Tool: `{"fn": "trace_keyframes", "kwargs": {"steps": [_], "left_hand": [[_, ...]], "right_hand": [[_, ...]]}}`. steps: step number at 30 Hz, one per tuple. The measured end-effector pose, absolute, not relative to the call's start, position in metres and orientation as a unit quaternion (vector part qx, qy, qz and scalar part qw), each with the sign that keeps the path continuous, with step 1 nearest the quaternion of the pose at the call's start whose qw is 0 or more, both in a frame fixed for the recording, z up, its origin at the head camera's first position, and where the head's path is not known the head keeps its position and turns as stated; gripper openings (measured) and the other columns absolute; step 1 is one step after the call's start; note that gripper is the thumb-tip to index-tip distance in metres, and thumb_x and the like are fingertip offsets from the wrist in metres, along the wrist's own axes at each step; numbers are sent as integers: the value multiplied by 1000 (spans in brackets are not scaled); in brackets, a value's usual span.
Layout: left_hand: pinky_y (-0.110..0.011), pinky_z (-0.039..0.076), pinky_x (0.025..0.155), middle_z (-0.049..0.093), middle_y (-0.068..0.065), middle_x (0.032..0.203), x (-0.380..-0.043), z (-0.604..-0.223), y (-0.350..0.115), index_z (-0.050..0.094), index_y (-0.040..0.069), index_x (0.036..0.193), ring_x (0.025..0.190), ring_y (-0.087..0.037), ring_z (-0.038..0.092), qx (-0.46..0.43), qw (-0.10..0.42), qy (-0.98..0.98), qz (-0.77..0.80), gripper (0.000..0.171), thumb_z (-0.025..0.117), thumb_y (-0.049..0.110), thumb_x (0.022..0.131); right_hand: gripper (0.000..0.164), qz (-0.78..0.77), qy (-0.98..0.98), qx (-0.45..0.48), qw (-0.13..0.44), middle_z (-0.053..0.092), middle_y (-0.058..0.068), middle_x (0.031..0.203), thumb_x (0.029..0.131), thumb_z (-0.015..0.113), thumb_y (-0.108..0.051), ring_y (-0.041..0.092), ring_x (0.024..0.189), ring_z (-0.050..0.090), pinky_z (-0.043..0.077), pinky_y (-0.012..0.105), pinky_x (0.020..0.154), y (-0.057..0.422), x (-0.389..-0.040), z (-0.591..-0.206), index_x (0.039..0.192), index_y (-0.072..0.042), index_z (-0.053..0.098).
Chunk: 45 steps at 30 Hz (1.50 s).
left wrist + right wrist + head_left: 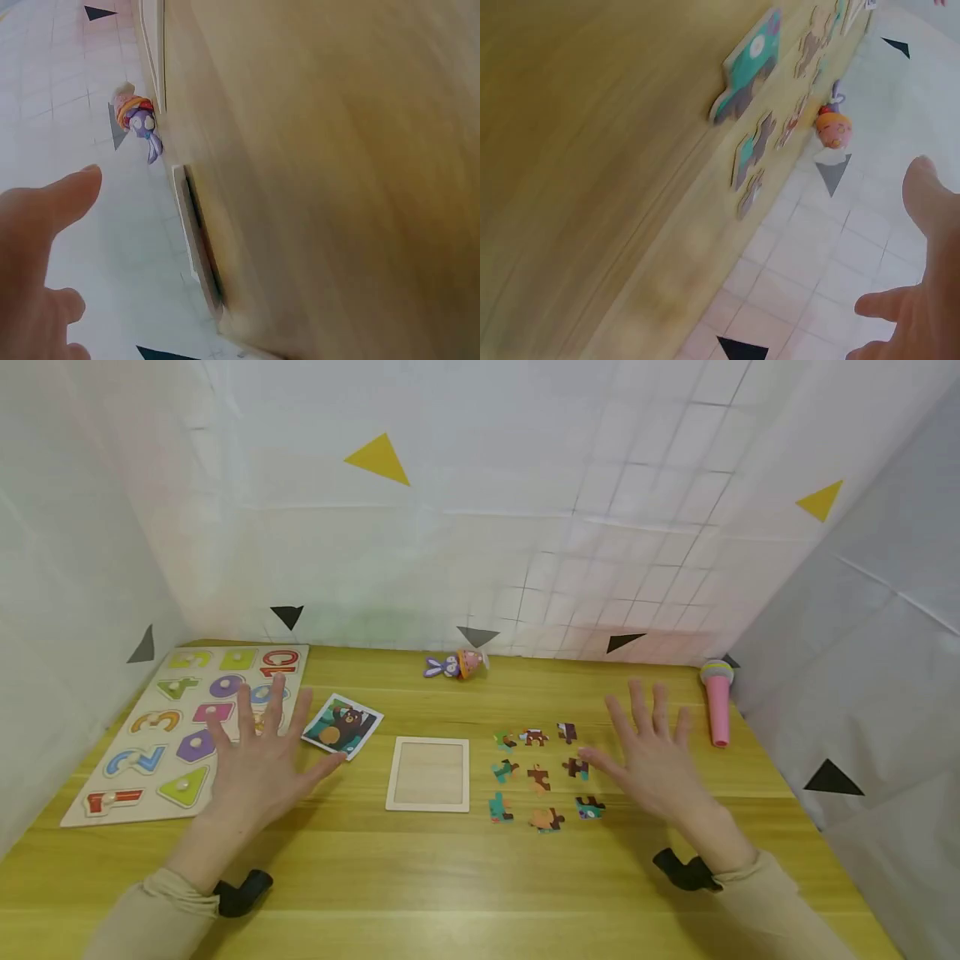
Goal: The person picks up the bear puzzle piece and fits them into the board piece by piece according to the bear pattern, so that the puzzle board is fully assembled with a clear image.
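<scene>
Your left hand (258, 770) and right hand (658, 764) were spread, gripping nothing — a low right-hand sweep risked scattering the loose puzzle pieces (538, 778).

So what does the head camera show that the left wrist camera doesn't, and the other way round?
Only the head view: the nine puzzle pieces, the pink microphone and the right hand.

Only the left wrist view: no extra object that I can make out, just a closer, side-on look at the thumb.

Both: the left hand, the purple rabbit toy, the wooden tabletop and the white backdrop.
</scene>
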State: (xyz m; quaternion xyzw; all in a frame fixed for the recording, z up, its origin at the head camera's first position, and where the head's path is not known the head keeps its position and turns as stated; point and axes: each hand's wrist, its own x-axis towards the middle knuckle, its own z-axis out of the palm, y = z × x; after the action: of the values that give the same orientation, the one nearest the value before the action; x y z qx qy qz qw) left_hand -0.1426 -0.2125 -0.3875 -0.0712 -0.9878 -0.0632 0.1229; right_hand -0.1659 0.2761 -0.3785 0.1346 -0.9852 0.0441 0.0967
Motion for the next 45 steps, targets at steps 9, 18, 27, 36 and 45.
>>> {"fn": "trace_keyframes", "kwargs": {"steps": [9,18,27,36,45], "left_hand": [[-76,4,113,0,-20,167,-145,-392,-191,18,9,161,150,-51,-5,-94,76,-986,-116,100,55,69,90],[-62,29,115,22,-23,163,-146,-392,-173,21,-1,158,147,-46,25,-134,6,-970,-204,102,66,59,89],[-56,37,113,41,-21,155,-152,-400,-153,38,-3,152,140,-40,43,-188,-73,-942,-269,97,78,52,82],[-61,28,116,27,-21,162,-158,-402,-151,35,-1,154,147,-44,28,-222,-115,-918,-309,96,79,47,84],[-58,27,117,30,-21,161,-158,-410,-154,34,-2,154,147,-41,30,-235,-108,-914,-311,90,75,44,88]], "right_hand": [[84,104,-975,189,47,5,18,168,96,55,-59,42,153,-1,7,74,114,250,-176,-379,158,-9,28],[54,218,-941,251,63,57,19,141,92,74,-23,39,127,55,44,58,104,227,-192,-386,138,-2,58],[35,274,-929,247,10,68,15,124,92,73,-10,37,117,60,49,54,99,207,-215,-396,125,0,67],[34,310,-922,229,-34,70,15,117,88,74,-1,33,108,64,56,47,91,185,-223,-395,121,2,69],[32,271,-932,232,-56,65,14,109,87,74,0,27,92,60,53,37,77,173,-229,-400,118,0,71]]}}
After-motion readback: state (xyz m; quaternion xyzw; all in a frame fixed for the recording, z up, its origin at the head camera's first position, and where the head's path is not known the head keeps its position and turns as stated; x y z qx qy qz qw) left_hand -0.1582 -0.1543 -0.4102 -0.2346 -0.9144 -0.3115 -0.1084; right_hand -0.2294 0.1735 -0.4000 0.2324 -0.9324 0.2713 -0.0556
